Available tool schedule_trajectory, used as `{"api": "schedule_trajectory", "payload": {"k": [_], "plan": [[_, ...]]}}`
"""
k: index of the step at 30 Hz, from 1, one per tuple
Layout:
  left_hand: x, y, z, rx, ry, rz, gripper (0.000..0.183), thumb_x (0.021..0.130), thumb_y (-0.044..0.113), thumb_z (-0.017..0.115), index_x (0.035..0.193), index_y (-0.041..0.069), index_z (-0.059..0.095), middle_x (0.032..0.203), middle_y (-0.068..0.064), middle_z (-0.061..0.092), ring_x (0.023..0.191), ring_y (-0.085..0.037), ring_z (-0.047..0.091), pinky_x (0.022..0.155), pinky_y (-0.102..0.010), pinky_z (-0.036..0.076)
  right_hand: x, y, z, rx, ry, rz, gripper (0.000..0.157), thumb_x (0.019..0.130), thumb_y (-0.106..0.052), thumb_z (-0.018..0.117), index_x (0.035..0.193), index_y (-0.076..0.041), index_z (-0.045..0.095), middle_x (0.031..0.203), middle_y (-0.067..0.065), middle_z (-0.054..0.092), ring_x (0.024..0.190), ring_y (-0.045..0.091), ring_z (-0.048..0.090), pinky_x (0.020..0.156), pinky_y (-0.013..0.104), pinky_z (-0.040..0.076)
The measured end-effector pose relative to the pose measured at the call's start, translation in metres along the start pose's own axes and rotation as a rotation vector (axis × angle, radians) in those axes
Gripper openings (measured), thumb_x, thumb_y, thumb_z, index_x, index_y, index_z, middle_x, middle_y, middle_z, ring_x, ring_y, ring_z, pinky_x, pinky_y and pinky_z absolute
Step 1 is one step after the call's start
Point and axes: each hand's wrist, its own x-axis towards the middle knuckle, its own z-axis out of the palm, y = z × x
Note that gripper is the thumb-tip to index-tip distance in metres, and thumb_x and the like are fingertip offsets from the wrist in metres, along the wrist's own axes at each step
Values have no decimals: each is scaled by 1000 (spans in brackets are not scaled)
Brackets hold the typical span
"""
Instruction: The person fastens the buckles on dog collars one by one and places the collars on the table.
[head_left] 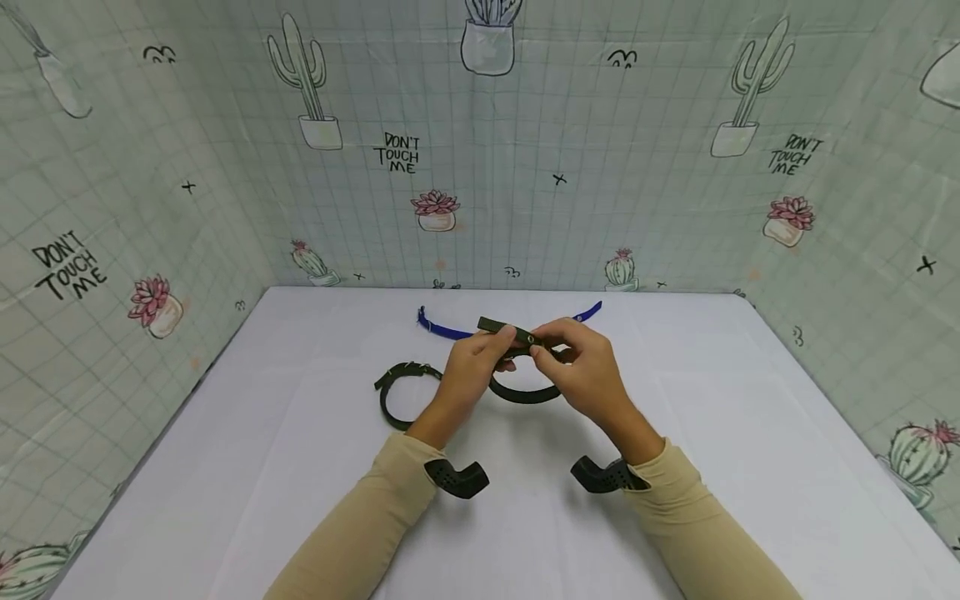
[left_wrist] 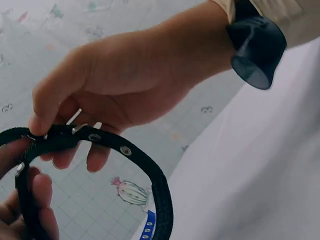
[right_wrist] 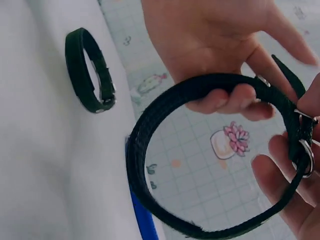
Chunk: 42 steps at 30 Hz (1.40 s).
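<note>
Both hands hold a dark green buckled collar [head_left: 527, 397], raised in front of the body, its loop hanging beneath them. My left hand [head_left: 471, 362] grips the strap with the thumb on top, beside the free end that points up and left. The right hand [head_left: 588, 367] pinches it near the buckle; in the left wrist view this right hand [left_wrist: 110, 80] shows at the top, with metal eyelets along the band. From the right wrist view, the left hand [right_wrist: 215, 50] has fingers curled around the band, and right-hand fingers [right_wrist: 280, 185] are by the metal ring [right_wrist: 306, 159].
A second dark green collar [head_left: 384, 400] lies buckled on the white table [head_left: 300, 500], left of the hands. Behind them lies a blue strap [head_left: 446, 332], partly hidden. A cactus-printed cloth [head_left: 555, 217] rises at the back and sides.
</note>
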Motion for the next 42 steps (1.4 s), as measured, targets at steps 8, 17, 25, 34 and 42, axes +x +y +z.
{"api": "schedule_trajectory", "payload": {"k": [8,17,25,34,42], "plan": [[-2,-1,1,-117,43,-47,37,99,24,62,94,-10,75,98,-11,70,91,-22,64,92,-47,51,-3,-1,3,-116,-25,-107,18,88,-3,73,106,-7,72,103,2,67,85,14,63,62,27,52],[0,1,-4,-169,5,-74,29,97,20,62,101,-7,72,102,-13,70,100,-24,63,95,-41,49,0,-4,2,-139,-83,-127,20,88,-4,72,107,-9,69,100,0,67,85,14,63,63,30,53],[2,1,-6,-173,-56,-55,36,100,26,58,103,-7,72,101,-11,71,100,-24,64,97,-40,47,1,-7,3,-51,-49,-58,19,88,8,68,106,3,68,101,13,67,86,19,62,69,25,52],[-1,0,1,113,-124,238,29,103,21,60,127,9,70,99,-4,60,73,-19,58,68,-31,52,3,-8,-4,238,44,37,21,95,8,61,115,8,66,108,18,66,88,18,68,73,28,57],[-5,4,5,298,-73,340,28,105,17,55,128,11,70,89,-4,59,63,-14,53,55,-28,45,2,-7,-4,298,86,17,23,92,13,62,115,11,68,109,21,67,93,18,69,71,30,58]]}}
